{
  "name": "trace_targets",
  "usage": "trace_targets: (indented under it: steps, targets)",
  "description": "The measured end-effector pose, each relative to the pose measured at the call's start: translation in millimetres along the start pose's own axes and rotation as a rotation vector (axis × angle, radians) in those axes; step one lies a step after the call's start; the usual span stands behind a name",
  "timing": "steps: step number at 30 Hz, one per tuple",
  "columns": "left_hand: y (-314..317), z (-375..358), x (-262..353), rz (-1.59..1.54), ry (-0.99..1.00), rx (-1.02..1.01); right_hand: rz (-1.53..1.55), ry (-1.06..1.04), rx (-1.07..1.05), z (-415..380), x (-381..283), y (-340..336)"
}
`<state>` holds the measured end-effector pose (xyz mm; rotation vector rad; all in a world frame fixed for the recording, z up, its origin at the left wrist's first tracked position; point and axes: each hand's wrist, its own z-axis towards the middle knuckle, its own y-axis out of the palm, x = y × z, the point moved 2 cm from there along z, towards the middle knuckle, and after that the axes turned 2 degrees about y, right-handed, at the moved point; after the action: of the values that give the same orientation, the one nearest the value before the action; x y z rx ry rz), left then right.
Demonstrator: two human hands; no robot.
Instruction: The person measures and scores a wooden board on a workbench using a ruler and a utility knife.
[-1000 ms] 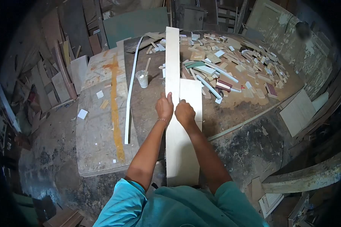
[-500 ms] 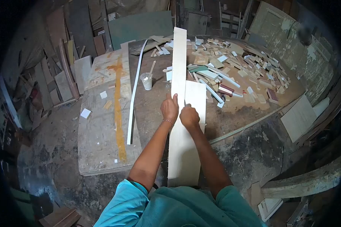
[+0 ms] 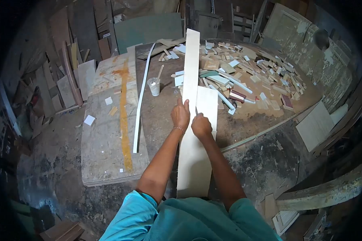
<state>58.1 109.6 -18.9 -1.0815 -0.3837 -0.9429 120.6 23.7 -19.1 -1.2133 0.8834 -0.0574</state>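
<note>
Head view, frame centre: my left hand [image 3: 180,115] flat on long strip [image 3: 190,76], pinning it as straightedge over pale sheet [image 3: 197,148]; right hand [image 3: 201,126] closed around small blade [image 3: 196,110] at strip edge. Glue cup [image 3: 153,86] left of strip.

You will find no legible text, label, brand, number or sign here: neither on the pale board [image 3: 194,160] beneath your fingers [image 3: 186,105], nor on the scattered offcuts [image 3: 249,72] beyond them.

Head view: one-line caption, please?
Left hand steadies a long pale strip while right hand marks the board.
</note>
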Motion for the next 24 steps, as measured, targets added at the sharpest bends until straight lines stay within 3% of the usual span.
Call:
trace_targets:
  steps: [2,5,12,18,24]
  targets:
    - [2,5,-14,0.024,-0.032,0.015,0.026,-0.068,-0.008,-31,6,3]
    - [2,7,-11,0.011,-0.053,0.027,-0.022,0.049,-0.051,-55,1,-4]
    - [-1,1,1,-0.043,-0.002,0.025,0.043,-0.032,-0.005,17,-5,1]
    - [2,9,-31,-0.025,-0.103,0.06,-0.051,0.0,-0.097,-62,-5,7]
    - [-6,3,-12,-0.038,-0.042,0.05,0.02,-0.071,0.047,5,-11,9]
